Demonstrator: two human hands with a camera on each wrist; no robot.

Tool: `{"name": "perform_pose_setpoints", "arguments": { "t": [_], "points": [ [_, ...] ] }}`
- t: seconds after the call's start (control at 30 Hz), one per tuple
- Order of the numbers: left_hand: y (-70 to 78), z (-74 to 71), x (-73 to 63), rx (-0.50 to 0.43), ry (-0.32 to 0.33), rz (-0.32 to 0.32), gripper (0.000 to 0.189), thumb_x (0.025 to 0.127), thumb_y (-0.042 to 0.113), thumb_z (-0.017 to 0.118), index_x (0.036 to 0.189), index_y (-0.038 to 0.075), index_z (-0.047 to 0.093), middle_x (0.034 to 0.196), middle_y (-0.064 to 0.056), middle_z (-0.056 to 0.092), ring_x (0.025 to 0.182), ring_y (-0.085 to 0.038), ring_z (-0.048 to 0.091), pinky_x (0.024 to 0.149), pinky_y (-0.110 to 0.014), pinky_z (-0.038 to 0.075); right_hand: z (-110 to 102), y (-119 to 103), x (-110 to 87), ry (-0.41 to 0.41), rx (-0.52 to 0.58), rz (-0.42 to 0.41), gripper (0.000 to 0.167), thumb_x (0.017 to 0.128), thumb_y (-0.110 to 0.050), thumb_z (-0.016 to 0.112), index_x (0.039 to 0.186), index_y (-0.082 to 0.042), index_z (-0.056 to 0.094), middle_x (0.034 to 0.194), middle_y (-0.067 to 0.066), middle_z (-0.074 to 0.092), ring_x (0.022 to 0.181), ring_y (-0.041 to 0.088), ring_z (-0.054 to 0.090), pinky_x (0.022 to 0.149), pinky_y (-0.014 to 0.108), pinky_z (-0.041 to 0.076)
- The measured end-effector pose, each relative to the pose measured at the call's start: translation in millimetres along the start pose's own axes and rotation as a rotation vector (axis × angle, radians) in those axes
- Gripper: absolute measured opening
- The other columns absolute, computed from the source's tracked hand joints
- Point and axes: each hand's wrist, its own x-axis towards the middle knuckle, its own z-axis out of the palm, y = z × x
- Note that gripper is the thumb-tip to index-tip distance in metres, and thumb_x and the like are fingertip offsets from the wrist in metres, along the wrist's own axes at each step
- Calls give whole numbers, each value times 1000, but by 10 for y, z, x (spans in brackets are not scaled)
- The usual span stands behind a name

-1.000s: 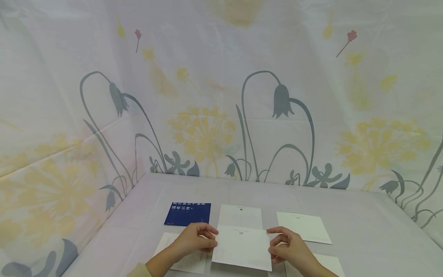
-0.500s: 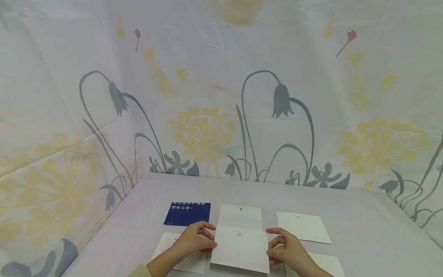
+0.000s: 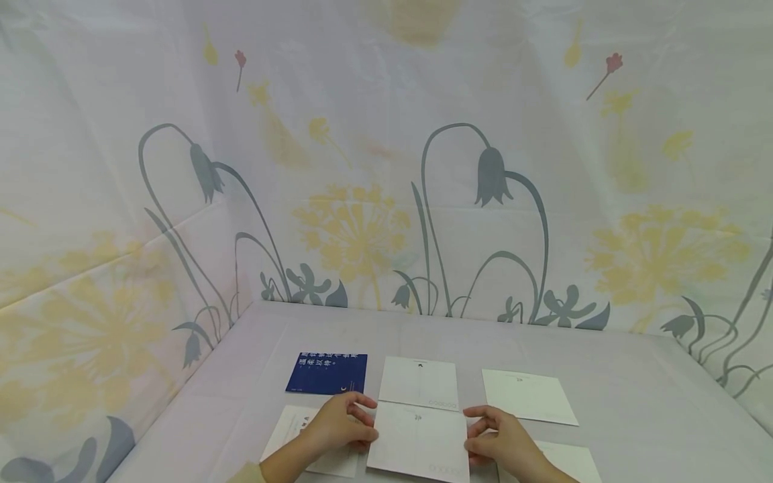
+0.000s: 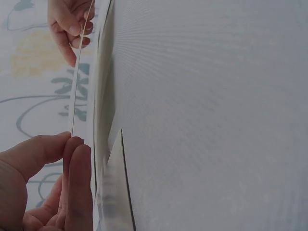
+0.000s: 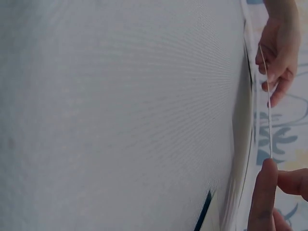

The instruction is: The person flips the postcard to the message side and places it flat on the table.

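Both hands hold one white card [image 3: 417,443] by its opposite side edges, in front of the person. It has a small dark mark at its top and a row of faint small boxes at lower right. My left hand [image 3: 343,422] pinches the left edge between thumb and fingers; my right hand [image 3: 496,433] pinches the right edge. In the left wrist view the card [image 4: 76,91] appears edge-on as a thin line, raised off the table. Just beyond it lies another white card [image 3: 419,381] with similar markings.
A dark blue card [image 3: 329,372] with white characters lies behind the left hand. Another white card [image 3: 335,463] is partly under that hand. Two pale cards, one farther back [image 3: 530,396] and one nearer [image 3: 570,461], lie to the right. A flower-printed cloth [image 3: 386,255] stands behind the table.
The held card has come slightly down towards the person, with both hands following. The lower edge and small boxes of the card behind it now show.
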Motion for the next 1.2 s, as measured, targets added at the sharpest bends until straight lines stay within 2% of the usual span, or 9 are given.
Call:
{"name": "perform_pose_setpoints", "arguments": {
  "t": [0.13,0.47,0.67,1.03,1.2],
  "points": [
    [-1,6,-11,9,-9,2,39,68,-3,76,103,-1,60,74,-4,60,57,-15,61,54,-29,54,10,9,4,4,-25,12,50,76,7,63,119,21,42,79,7,54,67,19,60,61,32,56],
    [-16,21,-20,-7,-21,-17,38,67,-7,75,102,-5,59,73,-5,60,56,-15,62,52,-30,55,10,18,-12,-46,-23,19,51,76,5,62,119,23,42,79,7,53,67,16,59,61,27,55],
    [-9,22,-15,38,-28,-52,37,68,-5,76,101,-4,60,73,-5,60,56,-15,62,51,-29,54,14,41,1,-66,-8,20,51,75,6,61,118,25,42,79,7,52,67,16,58,62,28,55],
    [-23,21,-18,9,-60,-65,35,68,-8,75,99,-5,60,72,-6,60,55,-15,62,50,-29,54,24,72,24,-82,-16,22,50,74,6,61,116,26,43,76,5,50,67,15,57,63,28,55],
    [-7,18,-14,26,-58,-88,36,68,-7,76,100,-4,60,72,-6,60,56,-14,62,50,-28,54,22,71,15,-83,1,39,51,74,6,61,117,26,42,75,5,50,67,15,57,64,29,55]
  ]
}}
